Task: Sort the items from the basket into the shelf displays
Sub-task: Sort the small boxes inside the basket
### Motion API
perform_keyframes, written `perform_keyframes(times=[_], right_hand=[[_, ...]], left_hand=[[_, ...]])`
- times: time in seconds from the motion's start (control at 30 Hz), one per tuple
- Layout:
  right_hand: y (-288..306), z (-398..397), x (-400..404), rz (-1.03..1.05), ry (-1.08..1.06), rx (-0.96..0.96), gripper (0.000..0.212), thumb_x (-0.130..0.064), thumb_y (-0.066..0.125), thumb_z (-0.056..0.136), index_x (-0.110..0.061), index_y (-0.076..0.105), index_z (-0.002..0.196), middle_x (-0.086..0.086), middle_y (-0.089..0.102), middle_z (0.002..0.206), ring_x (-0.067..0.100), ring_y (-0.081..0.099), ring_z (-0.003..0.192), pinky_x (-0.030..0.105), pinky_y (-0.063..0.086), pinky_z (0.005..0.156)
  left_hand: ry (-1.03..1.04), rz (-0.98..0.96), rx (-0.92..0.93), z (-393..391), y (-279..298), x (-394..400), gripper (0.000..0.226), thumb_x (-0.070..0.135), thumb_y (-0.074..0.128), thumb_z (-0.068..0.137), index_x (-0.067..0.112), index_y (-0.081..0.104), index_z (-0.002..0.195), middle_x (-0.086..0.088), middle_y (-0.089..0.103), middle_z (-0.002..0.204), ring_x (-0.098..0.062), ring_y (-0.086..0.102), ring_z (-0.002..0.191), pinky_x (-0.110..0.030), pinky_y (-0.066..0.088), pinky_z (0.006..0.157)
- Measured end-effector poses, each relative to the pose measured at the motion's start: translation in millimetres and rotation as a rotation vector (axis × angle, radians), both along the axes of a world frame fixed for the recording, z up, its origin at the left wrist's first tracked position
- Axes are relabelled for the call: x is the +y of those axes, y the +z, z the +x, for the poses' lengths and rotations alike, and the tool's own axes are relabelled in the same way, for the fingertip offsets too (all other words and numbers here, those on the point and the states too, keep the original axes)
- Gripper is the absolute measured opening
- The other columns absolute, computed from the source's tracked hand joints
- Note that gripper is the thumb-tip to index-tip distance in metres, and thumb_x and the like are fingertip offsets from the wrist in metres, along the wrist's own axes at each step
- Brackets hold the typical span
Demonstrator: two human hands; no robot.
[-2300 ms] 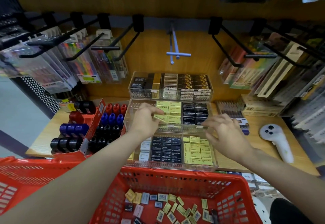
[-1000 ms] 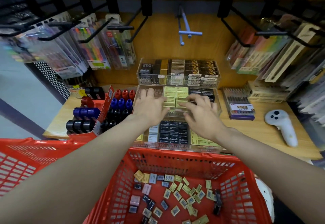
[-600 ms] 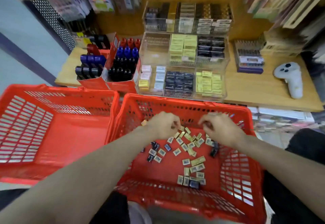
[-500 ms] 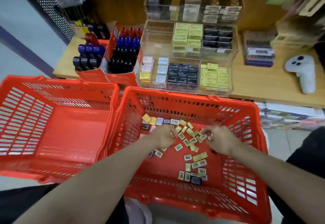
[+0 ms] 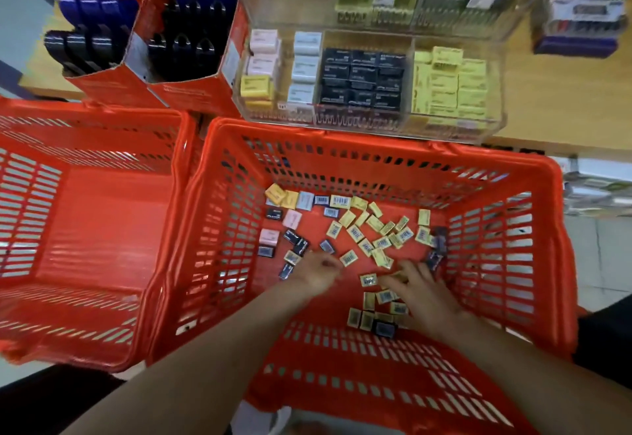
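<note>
Both hands are placed inside the red basket, down on its floor among the loose small packets. The packets are scattered mostly across the far and right half of the floor: pale yellow ones in the majority, a few black, pink and light blue ones toward the left.

Left hand: blurred, fingers curled inward over the floor near a yellow packet; whether anything is pinched cannot be told.

Right hand: fingers spread and fairly straight, laid on the yellow packets at the near right; no grip is seen.

A second red basket is set just left, touching the first. Beyond both, on the wooden surface, the clear compartmented display is stocked by colour: pink/yellow, light blue, black, yellow. Red cartons of markers are stood beside it on the left.
</note>
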State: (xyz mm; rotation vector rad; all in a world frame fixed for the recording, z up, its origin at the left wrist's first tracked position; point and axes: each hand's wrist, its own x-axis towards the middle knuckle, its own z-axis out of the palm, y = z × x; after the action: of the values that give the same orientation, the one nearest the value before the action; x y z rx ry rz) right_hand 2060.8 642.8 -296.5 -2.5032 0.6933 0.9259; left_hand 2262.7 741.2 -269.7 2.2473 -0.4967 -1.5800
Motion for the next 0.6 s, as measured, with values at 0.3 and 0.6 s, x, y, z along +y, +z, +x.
perform_keyframes(times=[0.3,0.6], right_hand=[[-11.0,-0.2,-4.3,0.085,0.107,-0.017,0.074,-0.028,0.067,0.086,-0.051,0.026,0.144,-0.004,0.011,0.157,0.033,0.004,0.142,0.059,0.029,0.110],[5.9,-1.7,18.1,0.018,-0.065,-0.228,0.052,-0.043,0.062,0.087,-0.039,0.048,0.137,-0.002,0.032,0.145,0.026,0.026,0.138,0.047,0.029,0.110]], left_hand=[[0.124,0.007,0.134,-7.7,9.2,15.4,0.012,0.010,0.056,0.097,0.016,0.067,0.099,-0.010,0.072,0.105,-0.027,0.071,0.091,-0.032,0.057,0.076],[0.000,-0.058,0.052,-0.5,12.9,34.5,0.011,0.010,0.058,0.098,0.019,0.065,0.098,-0.011,0.072,0.105,-0.022,0.067,0.093,-0.026,0.052,0.082]])
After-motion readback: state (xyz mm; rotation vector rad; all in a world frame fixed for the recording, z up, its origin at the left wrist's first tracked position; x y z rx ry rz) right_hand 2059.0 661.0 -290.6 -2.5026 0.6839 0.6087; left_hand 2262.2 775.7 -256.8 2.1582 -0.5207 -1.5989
